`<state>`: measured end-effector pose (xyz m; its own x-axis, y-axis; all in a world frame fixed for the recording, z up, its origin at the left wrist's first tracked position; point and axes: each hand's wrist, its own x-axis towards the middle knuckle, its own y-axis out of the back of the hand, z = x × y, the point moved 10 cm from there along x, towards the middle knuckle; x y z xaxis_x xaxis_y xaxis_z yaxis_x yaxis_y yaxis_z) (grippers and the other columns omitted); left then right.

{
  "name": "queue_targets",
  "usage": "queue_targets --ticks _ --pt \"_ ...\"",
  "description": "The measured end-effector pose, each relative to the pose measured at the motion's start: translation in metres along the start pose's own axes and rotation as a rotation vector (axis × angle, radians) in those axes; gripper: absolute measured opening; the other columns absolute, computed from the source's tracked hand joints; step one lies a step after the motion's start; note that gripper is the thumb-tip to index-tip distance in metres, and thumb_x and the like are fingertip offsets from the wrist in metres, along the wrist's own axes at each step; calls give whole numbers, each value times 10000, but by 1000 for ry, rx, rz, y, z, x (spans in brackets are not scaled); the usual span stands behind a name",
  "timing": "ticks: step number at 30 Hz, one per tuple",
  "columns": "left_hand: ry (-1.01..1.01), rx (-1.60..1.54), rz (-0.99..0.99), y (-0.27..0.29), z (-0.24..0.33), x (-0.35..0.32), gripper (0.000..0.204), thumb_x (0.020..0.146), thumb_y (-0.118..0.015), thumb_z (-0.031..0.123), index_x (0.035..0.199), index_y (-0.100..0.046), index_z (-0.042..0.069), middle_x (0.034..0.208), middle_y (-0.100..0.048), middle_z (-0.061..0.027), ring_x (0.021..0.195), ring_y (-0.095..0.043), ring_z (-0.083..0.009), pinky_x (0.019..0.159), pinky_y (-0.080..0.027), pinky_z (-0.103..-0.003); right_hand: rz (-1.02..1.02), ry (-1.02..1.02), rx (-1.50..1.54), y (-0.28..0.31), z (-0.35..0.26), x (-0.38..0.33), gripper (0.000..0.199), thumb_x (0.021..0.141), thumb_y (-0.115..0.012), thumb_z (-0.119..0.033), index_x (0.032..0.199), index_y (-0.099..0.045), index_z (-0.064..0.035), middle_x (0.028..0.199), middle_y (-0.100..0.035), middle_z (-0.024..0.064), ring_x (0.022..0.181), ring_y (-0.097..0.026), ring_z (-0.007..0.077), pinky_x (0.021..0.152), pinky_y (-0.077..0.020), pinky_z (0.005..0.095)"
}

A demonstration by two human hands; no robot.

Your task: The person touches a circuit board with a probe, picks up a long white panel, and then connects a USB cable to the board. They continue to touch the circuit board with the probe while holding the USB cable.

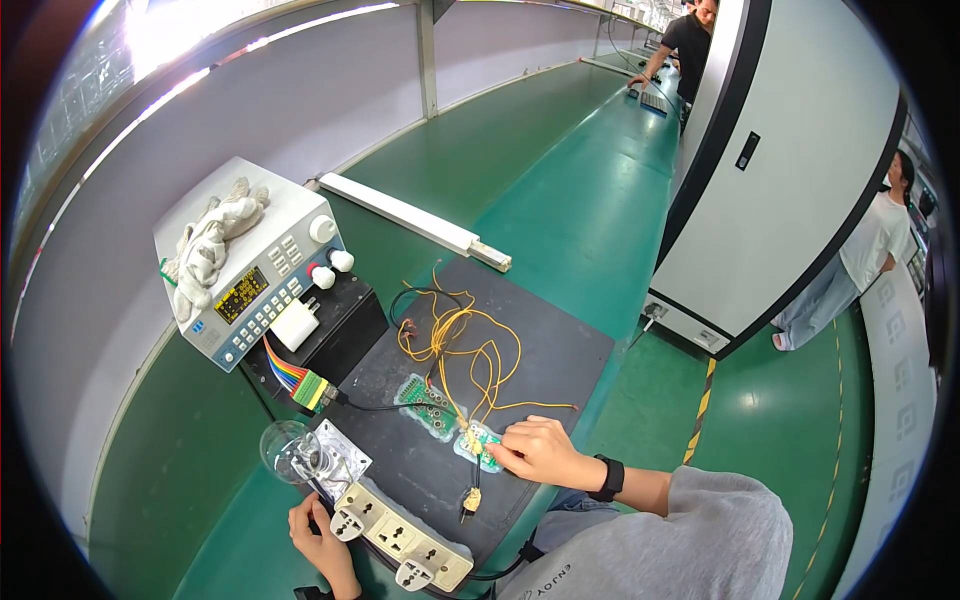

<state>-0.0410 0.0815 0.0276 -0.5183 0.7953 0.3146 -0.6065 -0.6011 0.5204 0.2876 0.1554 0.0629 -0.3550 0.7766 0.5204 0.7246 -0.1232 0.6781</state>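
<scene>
My right hand (pixel 538 452) rests on the black mat (pixel 555 350), its fingertips pressing a small green circuit board (pixel 474 444) tied to a tangle of yellow wires (pixel 460 345). A second small green board (pixel 426 394) lies just left of it. A black-and-yellow clip lead (pixel 470 500) lies below the board. My left hand (pixel 320 535) grips the near-left end of a beige power strip (pixel 400 538) with three sockets. Just above that hand a clear light bulb (pixel 287 450) stands in a holder on a metal plate (pixel 340 455).
A grey bench power supply (pixel 250 265) with a crumpled cloth glove (pixel 210 245) on top stands at the left, with a white plug adapter (pixel 295 325) and a ribbon-cable connector (pixel 308 388) before it. A white bar (pixel 415 220) lies on the green bench. A person (pixel 685 45) works far down; another (pixel 860 260) stands at the right.
</scene>
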Motion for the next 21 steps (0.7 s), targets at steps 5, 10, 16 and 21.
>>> queue_targets --ticks 5,10,16,21 --pt "11 -4 -2 -1 -3 0 148 872 -549 77 938 -641 -18 812 -572 -97 760 -527 -226 718 -400 -329 2 -4 7 0 1 0 379 801 -671 -167 500 -469 -56 480 -441 60 428 -434 222 464 -335 330" --pt "6 -14 1 -1 -2 0 147 869 -548 73 937 -642 -18 810 -573 -96 754 -527 -226 711 -401 -329 1 -9 5 0 1 0 371 798 -671 -168 504 -474 -56 486 -446 60 434 -441 223 468 -340 330" --pt "3 -11 5 0 0 0 139 867 -550 71 926 -640 -18 800 -567 -96 750 -523 -228 706 -400 -335 -8 -14 7 -1 1 0 373 798 -671 -171 505 -473 -54 488 -448 60 438 -447 223 470 -343 332" --pt "1 -3 11 0 1 0 138 867 -554 76 920 -638 -20 795 -561 -96 755 -520 -238 712 -399 -342 -5 -3 -6 0 1 -1 366 799 -671 -166 507 -481 -54 486 -451 62 435 -448 223 468 -344 332"
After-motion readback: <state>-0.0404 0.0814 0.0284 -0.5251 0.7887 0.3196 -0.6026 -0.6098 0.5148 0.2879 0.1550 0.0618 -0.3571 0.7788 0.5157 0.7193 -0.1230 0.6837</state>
